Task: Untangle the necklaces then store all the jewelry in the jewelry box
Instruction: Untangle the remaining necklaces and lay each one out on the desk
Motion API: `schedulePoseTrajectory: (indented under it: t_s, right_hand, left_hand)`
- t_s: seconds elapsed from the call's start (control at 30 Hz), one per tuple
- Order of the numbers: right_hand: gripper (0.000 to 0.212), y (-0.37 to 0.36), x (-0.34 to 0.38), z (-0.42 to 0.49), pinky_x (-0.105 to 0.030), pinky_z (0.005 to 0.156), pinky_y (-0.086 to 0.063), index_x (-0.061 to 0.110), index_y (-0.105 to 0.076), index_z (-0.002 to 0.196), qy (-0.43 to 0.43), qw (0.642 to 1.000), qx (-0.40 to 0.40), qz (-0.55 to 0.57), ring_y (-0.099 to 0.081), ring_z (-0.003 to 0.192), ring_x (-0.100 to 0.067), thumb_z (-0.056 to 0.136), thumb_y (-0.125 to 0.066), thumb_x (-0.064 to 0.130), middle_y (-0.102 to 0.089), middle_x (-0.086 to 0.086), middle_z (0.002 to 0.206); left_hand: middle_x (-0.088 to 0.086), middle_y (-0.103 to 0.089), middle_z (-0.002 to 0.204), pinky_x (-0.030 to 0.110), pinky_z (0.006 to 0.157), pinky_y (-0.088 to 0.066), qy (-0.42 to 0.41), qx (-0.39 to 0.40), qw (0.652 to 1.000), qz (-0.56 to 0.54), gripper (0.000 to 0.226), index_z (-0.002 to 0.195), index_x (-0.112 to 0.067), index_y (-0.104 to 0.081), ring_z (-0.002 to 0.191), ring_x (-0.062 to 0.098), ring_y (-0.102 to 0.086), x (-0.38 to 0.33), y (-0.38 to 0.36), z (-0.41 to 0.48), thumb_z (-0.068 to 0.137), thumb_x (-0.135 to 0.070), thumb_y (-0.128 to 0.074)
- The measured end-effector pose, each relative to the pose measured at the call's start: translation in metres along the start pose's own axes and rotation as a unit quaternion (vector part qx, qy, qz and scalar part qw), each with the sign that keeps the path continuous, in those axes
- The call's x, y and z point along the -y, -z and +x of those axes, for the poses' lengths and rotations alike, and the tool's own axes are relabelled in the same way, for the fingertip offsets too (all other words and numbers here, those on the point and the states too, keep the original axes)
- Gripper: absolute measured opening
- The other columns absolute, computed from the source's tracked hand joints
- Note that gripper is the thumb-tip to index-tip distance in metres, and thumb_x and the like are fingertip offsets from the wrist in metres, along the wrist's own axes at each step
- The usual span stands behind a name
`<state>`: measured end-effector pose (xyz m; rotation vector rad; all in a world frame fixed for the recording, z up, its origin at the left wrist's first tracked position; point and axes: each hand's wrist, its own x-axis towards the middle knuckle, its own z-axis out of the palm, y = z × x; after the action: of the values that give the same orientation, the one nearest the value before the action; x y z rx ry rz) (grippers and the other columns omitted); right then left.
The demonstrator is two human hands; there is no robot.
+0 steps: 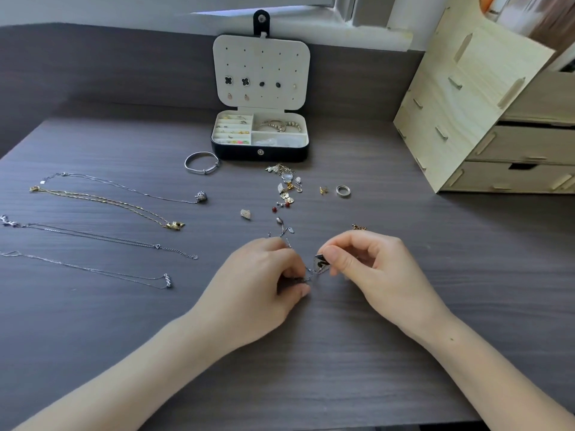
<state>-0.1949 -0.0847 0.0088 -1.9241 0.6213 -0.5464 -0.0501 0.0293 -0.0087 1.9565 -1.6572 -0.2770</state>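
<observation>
My left hand [264,281] and my right hand [370,269] meet over the dark table, both pinching a tangled thin silver chain [311,273]. My right fingers grip its dark square pendant [322,260]. Several untangled necklaces lie stretched out at the left, among them a gold one [105,202] and a silver one with a pendant [130,188]. The open jewelry box [260,150] stands at the back with earrings on its lid and pieces in its compartments. A pile of small jewelry [287,188] lies in front of it.
A silver bangle [201,163] lies left of the box. A ring [343,191] and a small gold earring [323,190] lie to the right of the pile. A pale wooden drawer unit [485,119] stands at the back right. A window sill runs behind.
</observation>
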Motion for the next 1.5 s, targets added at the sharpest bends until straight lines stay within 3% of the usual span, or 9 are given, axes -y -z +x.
schedulePoseTrajectory:
  t_s: [0.23, 0.37, 0.5, 0.6, 0.87, 0.97, 1.1, 1.27, 1.5]
  right_hand:
    - [0.010, -0.002, 0.006, 0.014, -0.011, 0.059, -0.042, 0.013, -0.069, 0.079, -0.036, 0.999, 0.032, 0.013, -0.055, 0.057, 0.001, 0.087, -0.064, 0.016, -0.063, 0.007, 0.060]
    - [0.011, -0.006, 0.011, 0.029, -0.010, 0.056, -0.039, 0.016, -0.071, 0.078, -0.015, 0.992, 0.081, -0.091, -0.051, 0.055, 0.003, 0.087, -0.066, 0.021, -0.061, 0.013, 0.060]
    - [0.012, -0.015, 0.017, 0.041, -0.027, 0.065, -0.045, 0.023, -0.073, 0.081, 0.000, 0.970, 0.165, -0.177, -0.053, 0.063, -0.002, 0.087, -0.064, 0.029, -0.066, 0.011, 0.069]
    - [0.015, -0.021, 0.019, 0.046, -0.023, 0.064, -0.040, 0.025, -0.074, 0.088, 0.017, 0.949, 0.212, -0.234, -0.052, 0.066, -0.002, 0.089, -0.060, 0.031, -0.064, 0.013, 0.074]
    - [0.009, 0.006, 0.013, 0.037, -0.014, 0.059, -0.031, 0.026, -0.073, 0.084, 0.035, 0.969, 0.119, -0.211, -0.048, 0.062, 0.000, 0.086, -0.064, 0.025, -0.061, 0.014, 0.067]
    - [0.011, 0.013, 0.013, 0.019, -0.014, 0.060, -0.034, 0.029, -0.068, 0.073, 0.033, 0.966, 0.107, -0.234, -0.051, 0.067, -0.002, 0.078, -0.070, 0.039, -0.061, 0.012, 0.068]
    - [0.023, 0.004, 0.011, -0.005, -0.014, 0.066, -0.035, 0.031, -0.063, 0.080, 0.046, 0.942, 0.146, -0.300, -0.047, 0.071, 0.001, 0.072, -0.071, 0.051, -0.057, 0.014, 0.072]
    - [0.017, -0.003, 0.003, -0.008, -0.013, 0.065, -0.033, 0.029, -0.060, 0.074, 0.073, 0.935, 0.168, -0.304, -0.041, 0.071, -0.003, 0.076, -0.056, 0.045, -0.048, 0.019, 0.068]
    - [0.017, 0.009, 0.014, -0.001, -0.014, 0.063, -0.035, 0.031, -0.054, 0.071, 0.030, 0.964, 0.157, -0.214, -0.048, 0.067, -0.001, 0.086, -0.064, 0.030, -0.057, 0.014, 0.071]
  left_hand:
    - [-0.010, -0.053, 0.071, 0.013, 0.062, -0.031, -0.035, -0.013, 0.999, 0.011, 0.007, 0.071, -0.023, -0.064, 0.067, 0.006, -0.043, 0.000, -0.006, -0.006, 0.076, -0.027, -0.061]
    - [-0.015, -0.052, 0.068, 0.008, 0.063, -0.033, -0.074, 0.024, 0.997, -0.016, 0.013, 0.078, -0.034, -0.070, 0.066, 0.005, -0.044, 0.005, 0.001, -0.012, 0.081, -0.039, -0.058]
    - [-0.016, -0.050, 0.068, 0.014, 0.067, -0.038, -0.118, 0.058, 0.991, -0.012, 0.020, 0.093, -0.039, -0.072, 0.069, 0.007, -0.047, 0.005, 0.004, -0.017, 0.086, -0.038, -0.053]
    - [-0.014, -0.043, 0.067, 0.010, 0.071, -0.034, -0.134, 0.053, 0.990, -0.006, 0.022, 0.099, -0.038, -0.072, 0.072, 0.002, -0.042, 0.006, 0.003, -0.020, 0.087, -0.036, -0.054]
    - [-0.010, -0.056, 0.091, 0.012, 0.075, -0.035, -0.157, -0.009, 0.988, 0.006, 0.019, 0.098, -0.032, -0.072, 0.081, 0.008, -0.046, 0.005, 0.012, -0.025, 0.086, -0.030, -0.058]
    - [-0.009, -0.058, 0.090, 0.018, 0.073, -0.039, -0.116, -0.036, 0.992, 0.023, 0.016, 0.089, -0.025, -0.071, 0.080, 0.010, -0.051, 0.010, 0.015, -0.022, 0.085, -0.030, -0.057]
    - [-0.011, -0.056, 0.082, 0.018, 0.068, -0.039, -0.054, -0.032, 0.998, 0.019, 0.022, 0.084, -0.024, -0.069, 0.074, 0.007, -0.050, 0.016, 0.012, -0.015, 0.082, -0.038, -0.052]
    - [-0.014, -0.055, 0.071, 0.014, 0.062, -0.038, -0.048, -0.012, 0.999, -0.001, 0.019, 0.079, -0.026, -0.064, 0.068, 0.002, -0.046, 0.014, 0.010, -0.016, 0.082, -0.035, -0.048]
    - [-0.011, -0.059, 0.084, 0.015, 0.067, -0.037, -0.079, -0.021, 0.996, 0.021, 0.020, 0.081, -0.026, -0.070, 0.075, 0.005, -0.047, 0.016, 0.014, -0.022, 0.084, -0.030, -0.051]
